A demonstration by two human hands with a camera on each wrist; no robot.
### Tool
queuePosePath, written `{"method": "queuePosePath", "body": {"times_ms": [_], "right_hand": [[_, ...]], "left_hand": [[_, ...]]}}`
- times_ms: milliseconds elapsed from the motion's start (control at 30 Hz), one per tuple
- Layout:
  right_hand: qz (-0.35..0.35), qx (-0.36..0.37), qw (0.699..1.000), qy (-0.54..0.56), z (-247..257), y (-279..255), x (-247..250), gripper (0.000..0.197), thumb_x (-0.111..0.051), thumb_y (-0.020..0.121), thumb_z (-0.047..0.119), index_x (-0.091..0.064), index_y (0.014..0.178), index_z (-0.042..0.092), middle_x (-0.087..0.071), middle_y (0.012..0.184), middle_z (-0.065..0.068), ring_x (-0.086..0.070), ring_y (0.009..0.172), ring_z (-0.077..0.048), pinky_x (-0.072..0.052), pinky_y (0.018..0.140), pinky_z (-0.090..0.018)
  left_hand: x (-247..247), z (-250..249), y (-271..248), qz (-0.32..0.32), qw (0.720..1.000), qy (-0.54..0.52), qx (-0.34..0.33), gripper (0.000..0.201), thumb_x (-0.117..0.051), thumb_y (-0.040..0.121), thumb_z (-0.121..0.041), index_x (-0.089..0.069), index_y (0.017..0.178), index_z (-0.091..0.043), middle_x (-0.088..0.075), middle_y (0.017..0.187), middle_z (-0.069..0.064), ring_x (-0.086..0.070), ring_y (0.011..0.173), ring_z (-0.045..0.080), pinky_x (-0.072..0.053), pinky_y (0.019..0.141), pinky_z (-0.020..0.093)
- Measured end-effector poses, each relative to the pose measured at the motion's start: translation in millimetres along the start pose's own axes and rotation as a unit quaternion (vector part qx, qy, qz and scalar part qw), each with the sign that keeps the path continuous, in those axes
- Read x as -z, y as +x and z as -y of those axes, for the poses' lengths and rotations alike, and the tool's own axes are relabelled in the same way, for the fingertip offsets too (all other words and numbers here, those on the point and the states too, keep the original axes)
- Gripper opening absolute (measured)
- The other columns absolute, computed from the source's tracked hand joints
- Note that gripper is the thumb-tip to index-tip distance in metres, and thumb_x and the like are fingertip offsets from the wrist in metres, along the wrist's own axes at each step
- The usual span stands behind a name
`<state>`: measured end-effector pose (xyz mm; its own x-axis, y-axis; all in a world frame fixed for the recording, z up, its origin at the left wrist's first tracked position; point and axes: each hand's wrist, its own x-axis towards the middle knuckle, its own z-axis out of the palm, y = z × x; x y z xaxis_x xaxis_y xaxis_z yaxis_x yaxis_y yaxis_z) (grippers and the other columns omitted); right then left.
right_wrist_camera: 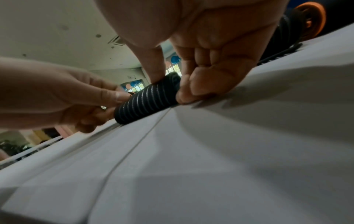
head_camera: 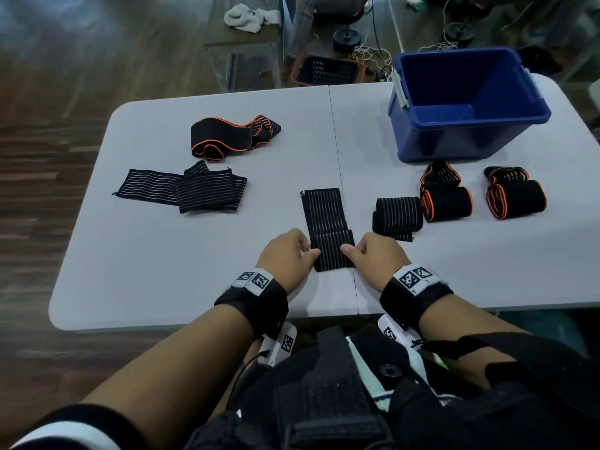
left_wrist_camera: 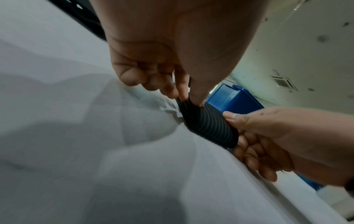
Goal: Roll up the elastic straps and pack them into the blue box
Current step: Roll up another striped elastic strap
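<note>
strap (head_camera: 328, 228): ribbed elastic cloth | box (head_camera: 467, 138): glossy plastic | table (head_camera: 162, 254): matt, smooth

Dark wood-plank floor (head_camera: 48, 151) at 9 o'clock, streaked with glare. Grey folding table (head_camera: 156, 261) fills centre, seam running 12 to 6. Brown side table (head_camera: 242, 40) up at 11 o'clock, crumpled white cloth (head_camera: 250, 16) on top. Black mesh basket with orange rim (head_camera: 328, 71) on floor at 12, tangled white cord (head_camera: 370, 53) just beside it. Round black stand base (head_camera: 346, 37) behind. Wrist views: off-white ceiling (left_wrist_camera: 306, 45), square ceiling vent (left_wrist_camera: 283, 81), window (right_wrist_camera: 173, 69) far off, blue balloon (right_wrist_camera: 175, 59) near it.
</note>
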<state>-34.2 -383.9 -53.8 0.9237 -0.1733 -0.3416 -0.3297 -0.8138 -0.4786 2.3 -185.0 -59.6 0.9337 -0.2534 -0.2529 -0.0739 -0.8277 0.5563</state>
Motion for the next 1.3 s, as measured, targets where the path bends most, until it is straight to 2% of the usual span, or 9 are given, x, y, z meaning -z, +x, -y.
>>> {"method": "queuePosePath", "body": {"times_ms": [133, 333, 467, 567, 667, 767, 900, 1033, 1300], "right_hand": [[-0.043, 0.073, 0.996, -0.014, 2.8, -3.5, -2.3, 0.035, -0.059, 0.094, 0.041, -0.047, 0.119, 0.019, -0.058, 0.103, -0.002, -0.061, 0.09, -0.024, -0.05, 0.076, -0.037], [0.048, 0.085, 0.992, -0.077, -4.9, -1.2, 1.7, 0.079, -0.073, 0.079, 0.048, -0.036, 0.145, 0.026, -0.052, 0.127, -0.003, -0.059, 0.11, -0.024, -0.051, 0.091, -0.039], [0.039, 0.071, 0.997, 0.021, -6.6, 6.0, 2.6, 0.056, -0.073, 0.084, 0.025, -0.052, 0.135, 0.024, -0.06, 0.113, -0.003, -0.06, 0.103, -0.022, -0.049, 0.091, -0.035], [0.03, 0.051, 0.997, 0.055, -2.2, 10.0, 7.1, 0.014, -0.064, 0.092, 0.032, -0.064, 0.097, 0.019, -0.062, 0.084, 0.005, -0.06, 0.082, -0.017, -0.043, 0.064, -0.024], [0.029, 0.03, 0.998, 0.039, -0.6, 12.4, 8.8, 0.045, -0.053, 0.097, 0.045, -0.061, 0.071, 0.009, -0.062, 0.068, -0.005, -0.058, 0.068, -0.023, -0.04, 0.057, -0.03], [0.02, 0.029, 0.999, 0.018, 1.5, 12.7, 7.1, 0.059, -0.045, 0.099, 0.051, -0.051, 0.06, 0.007, -0.053, 0.06, -0.01, -0.053, 0.06, -0.027, -0.038, 0.057, -0.034], [0.003, -0.006, 0.997, 0.073, 2.9, 11.1, 1.9, 0.051, -0.051, 0.097, 0.05, -0.064, 0.085, 0.002, -0.065, 0.076, -0.009, -0.063, 0.077, -0.027, -0.049, 0.072, -0.037], [-0.008, -0.02, 0.993, 0.117, 5.3, 7.1, -0.9, 0.032, -0.061, 0.093, 0.041, -0.061, 0.111, 0.014, -0.066, 0.096, 0.0, -0.062, 0.091, -0.017, -0.048, 0.08, -0.03], [-0.013, -0.054, 0.992, 0.111, -14.4, -13.0, 1.2, 0.032, -0.067, 0.086, 0.048, -0.053, 0.087, 0.019, -0.062, 0.084, 0.001, -0.061, 0.077, -0.016, -0.051, 0.069, -0.033]], "left_hand": [[-2.5, 0.3, -3.7, -0.047, 0.993, 0.047, -0.095, 0.035, -0.065, 0.092, -0.043, -0.062, 0.122, -0.026, -0.053, 0.111, -0.001, -0.055, 0.099, 0.019, -0.05, 0.088, 0.035], [-2.2, 10.6, -5.5, 0.035, 0.988, 0.12, -0.09, 0.084, -0.074, 0.075, -0.062, -0.04, 0.147, -0.035, -0.05, 0.116, -0.001, -0.049, 0.108, 0.02, -0.048, 0.095, 0.037], [-2.0, 8.4, 1.7, 0.03, 0.997, 0.042, -0.063, 0.056, -0.065, 0.09, -0.048, -0.048, 0.142, -0.034, -0.05, 0.099, -0.003, -0.056, 0.099, 0.024, -0.048, 0.089, 0.036], [1.2, 0.2, 6.9, 0.047, 0.999, -0.01, -0.023, 0.036, -0.054, 0.098, -0.047, -0.065, 0.121, -0.022, -0.057, 0.091, -0.002, -0.058, 0.089, 0.021, -0.04, 0.076, 0.03], [5.1, -4.6, 8.9, 0.067, 0.997, -0.046, 0.007, 0.045, -0.045, 0.102, -0.051, -0.062, 0.079, -0.016, -0.065, 0.077, -0.001, -0.06, 0.078, 0.021, -0.041, 0.069, 0.031], [6.3, -1.7, 11.6, 0.058, 0.996, -0.056, 0.031, 0.052, -0.044, 0.101, -0.054, -0.06, 0.069, -0.016, -0.069, 0.074, 0.003, -0.063, 0.075, 0.023, -0.047, 0.071, 0.034], [4.4, 3.7, 13.0, 0.007, 0.987, -0.139, 0.085, 0.027, -0.061, 0.094, -0.047, -0.063, 0.101, -0.022, -0.073, 0.084, -0.003, -0.067, 0.085, 0.015, -0.05, 0.079, 0.031], [6.4, 5.8, 12.6, 0.015, 0.988, -0.139, 0.072, 0.027, -0.071, 0.088, -0.037, -0.061, 0.109, -0.023, -0.074, 0.081, -0.005, -0.069, 0.085, 0.012, -0.05, 0.078, 0.029], [5.1, -11.7, 13.9, 0.089, 0.99, -0.103, 0.025, 0.017, -0.07, 0.089, -0.036, -0.067, 0.097, -0.021, -0.073, 0.082, -0.005, -0.07, 0.081, 0.013, -0.057, 0.081, 0.034]]}}
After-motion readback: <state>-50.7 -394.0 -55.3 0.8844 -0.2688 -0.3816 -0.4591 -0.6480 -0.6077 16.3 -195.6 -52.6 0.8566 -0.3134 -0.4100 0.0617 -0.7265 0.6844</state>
